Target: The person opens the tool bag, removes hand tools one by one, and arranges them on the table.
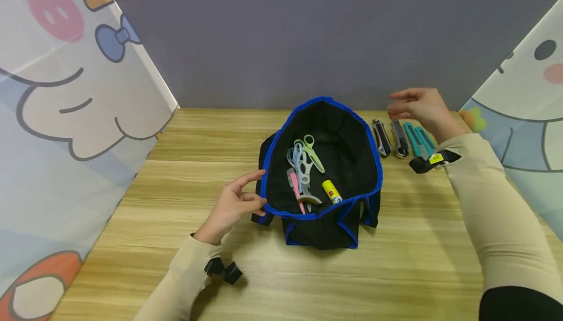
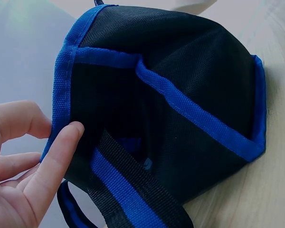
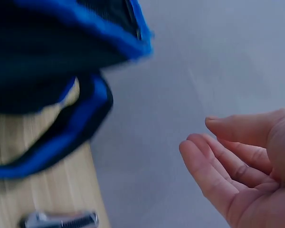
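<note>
A black fabric bag (image 1: 347, 138) with blue trim stands open on the table. My left hand (image 1: 235, 203) pinches its left rim between thumb and fingers; the left wrist view shows the blue edging (image 2: 61, 90) in that grip. Inside lie green scissors (image 1: 314, 159), blue scissors (image 1: 297, 157), pale scissors (image 1: 304, 174), a slim pink tool (image 1: 295, 186), a curved beige piece (image 1: 310, 198) and a yellow glue stick (image 1: 331, 191). My right hand (image 1: 420, 108) hangs with loosely bent fingers, holding nothing, over the far ends of several utility knives; the right wrist view shows its thumb apart from the fingers.
Right of the bag lie a black utility knife (image 1: 381, 139), a grey one (image 1: 400, 139) and two teal ones (image 1: 414, 139), side by side. A grey wall (image 1: 281, 37) rises behind the wooden table (image 1: 198, 155). Cartoon-printed panels (image 1: 83, 101) flank both sides.
</note>
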A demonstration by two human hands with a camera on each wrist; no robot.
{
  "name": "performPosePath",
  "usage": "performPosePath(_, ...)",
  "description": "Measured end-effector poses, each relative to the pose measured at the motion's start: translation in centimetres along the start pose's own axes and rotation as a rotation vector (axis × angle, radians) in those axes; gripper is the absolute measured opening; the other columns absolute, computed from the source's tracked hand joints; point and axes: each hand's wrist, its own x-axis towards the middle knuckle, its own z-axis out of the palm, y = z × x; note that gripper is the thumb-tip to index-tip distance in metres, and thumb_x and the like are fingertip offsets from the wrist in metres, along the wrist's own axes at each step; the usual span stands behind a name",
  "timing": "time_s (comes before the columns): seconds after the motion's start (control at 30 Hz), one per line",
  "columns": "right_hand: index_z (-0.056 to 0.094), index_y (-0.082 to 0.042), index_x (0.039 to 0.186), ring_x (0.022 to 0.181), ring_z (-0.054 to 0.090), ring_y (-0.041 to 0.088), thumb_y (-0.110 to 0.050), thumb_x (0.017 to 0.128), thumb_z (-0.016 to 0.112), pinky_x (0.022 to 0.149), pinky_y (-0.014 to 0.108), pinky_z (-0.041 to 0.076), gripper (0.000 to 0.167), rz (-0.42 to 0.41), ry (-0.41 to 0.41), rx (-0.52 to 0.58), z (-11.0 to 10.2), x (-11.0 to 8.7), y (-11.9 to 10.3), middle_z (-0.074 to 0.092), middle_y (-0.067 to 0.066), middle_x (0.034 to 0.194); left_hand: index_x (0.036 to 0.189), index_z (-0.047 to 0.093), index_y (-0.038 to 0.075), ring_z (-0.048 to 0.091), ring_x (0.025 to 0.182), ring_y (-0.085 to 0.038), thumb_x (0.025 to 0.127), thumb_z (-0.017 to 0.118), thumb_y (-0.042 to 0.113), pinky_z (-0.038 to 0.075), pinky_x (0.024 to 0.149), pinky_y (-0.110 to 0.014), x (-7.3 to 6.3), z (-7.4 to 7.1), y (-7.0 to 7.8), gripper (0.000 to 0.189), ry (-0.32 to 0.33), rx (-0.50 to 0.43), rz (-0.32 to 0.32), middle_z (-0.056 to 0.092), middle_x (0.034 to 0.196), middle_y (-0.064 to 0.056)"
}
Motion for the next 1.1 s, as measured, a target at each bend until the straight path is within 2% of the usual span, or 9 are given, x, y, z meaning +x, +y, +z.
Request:
performPosePath(0.13, 0.060, -0.001, 0.122, 0.077, 0.071, 0.012, -0.005, 0.094, 0.068, 0.070, 0.025, 0.061, 0.030, -0.017, -0.048, -0.006, 2.0, -0.1, -1.3, 0.072, -0.007, 0.085, 0.147, 0.041, -0.007, 0.069, 0.074, -0.012, 0.084, 0.060, -0.017, 0.062, 0.064, -0.030, 0.0, 0.0, 0.0, 0.066, 0.001, 0.001, 0.005, 0.046, 0.131, -0.035)
performPosePath(0.27, 0.058, 0.009, 0.126, 0.075, 0.071, 0.014, -0.002, 0.092, 0.069, 0.070, 0.028, 0.061, 0.037, -0.051, -0.101, -0.045, 4.2, -0.2, -2.5, 0.072, -0.005, 0.086, 0.147, 0.041, -0.007, 0.069, 0.074, -0.012, 0.085, 0.059, -0.017, 0.062, 0.065, -0.030, -0.1, 0.0, -0.1, 0.066, -0.001, -0.006, 0.006, 0.045, 0.132, -0.035)
performPosePath(0.5, 0.058, 0.017, 0.122, 0.077, 0.071, 0.016, 0.007, 0.090, 0.066, 0.073, 0.034, 0.062, 0.035, -0.105, -0.232, -0.110, 8.4, 0.0, -3.9, 0.073, 0.003, 0.087, 0.148, 0.041, -0.006, 0.068, 0.074, -0.012, 0.084, 0.059, -0.017, 0.062, 0.064, -0.030, -0.2, 0.0, 0.1, 0.067, 0.002, -0.007, 0.002, 0.044, 0.135, -0.029)
performPosePath(0.7, 0.065, 0.012, 0.115, 0.075, 0.071, 0.020, 0.004, 0.088, 0.071, 0.070, 0.032, 0.062, 0.029, -0.114, -0.320, -0.185, 11.8, 0.4, -3.9, 0.074, 0.011, 0.090, 0.148, 0.040, -0.007, 0.068, 0.074, -0.012, 0.085, 0.059, -0.017, 0.062, 0.064, -0.030, -0.2, 0.0, 0.1, 0.067, 0.000, -0.009, 0.003, 0.045, 0.133, -0.032)
performPosePath(0.8, 0.067, 0.010, 0.113, 0.077, 0.071, 0.021, 0.004, 0.087, 0.071, 0.070, 0.032, 0.062, 0.027, -0.114, -0.384, -0.221, 13.4, 0.6, -3.8, 0.073, 0.015, 0.094, 0.148, 0.040, -0.006, 0.068, 0.074, -0.012, 0.085, 0.059, -0.017, 0.062, 0.064, -0.030, -0.3, 0.0, 0.2, 0.067, 0.004, -0.010, -0.002, 0.045, 0.135, -0.030)
performPosePath(0.97, 0.069, 0.007, 0.113, 0.085, 0.070, 0.023, 0.001, 0.086, 0.073, 0.076, 0.035, 0.061, 0.028, -0.129, -0.512, -0.322, 16.1, 0.7, -3.2, 0.073, 0.014, 0.097, 0.148, 0.041, -0.006, 0.068, 0.074, -0.012, 0.085, 0.060, -0.017, 0.062, 0.063, -0.031, -0.3, 0.0, 0.2, 0.067, 0.012, -0.001, -0.009, 0.045, 0.135, -0.029)
performPosePath(1.1, 0.069, 0.007, 0.113, 0.085, 0.070, 0.021, 0.000, 0.084, 0.075, 0.081, 0.040, 0.060, 0.030, -0.157, -0.610, -0.385, 18.0, 0.9, -2.2, 0.074, 0.012, 0.097, 0.148, 0.041, -0.006, 0.068, 0.074, -0.012, 0.085, 0.060, -0.017, 0.062, 0.063, -0.031, -0.3, 0.0, 0.1, 0.067, 0.013, 0.002, -0.010, 0.044, 0.136, -0.028)
